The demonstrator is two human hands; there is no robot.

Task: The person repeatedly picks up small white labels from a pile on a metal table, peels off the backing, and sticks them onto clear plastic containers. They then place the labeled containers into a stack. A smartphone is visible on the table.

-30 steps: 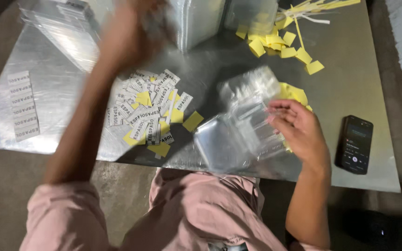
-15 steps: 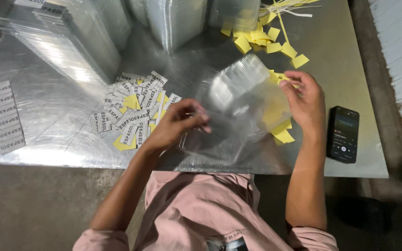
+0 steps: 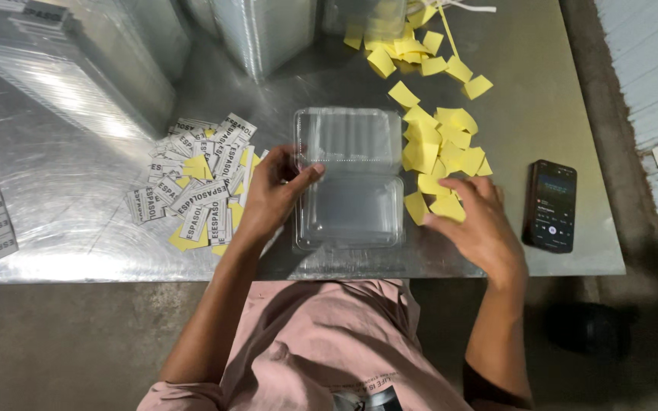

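Left fingers [image 3: 287, 173] are hemmed by white labels [image 3: 192, 186] outward and the clear box [image 3: 349, 176] inward (yellow slips [image 3: 443, 152] crowd right fingers [image 3: 458, 199]); bare desk [image 3: 78, 221] lies beyond the labels

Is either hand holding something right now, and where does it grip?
The left hand pinches the open clear clamshell box at its left edge, near the hinge. The right hand holds nothing, resting over yellow paper slips.

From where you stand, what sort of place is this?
Probably a small packing or labelling station, not a home kitchen. A bare metal table holds stacks of clear plastic containers, a heap of printed labels and yellow paper slips. An open clamshell container lies between the hands.
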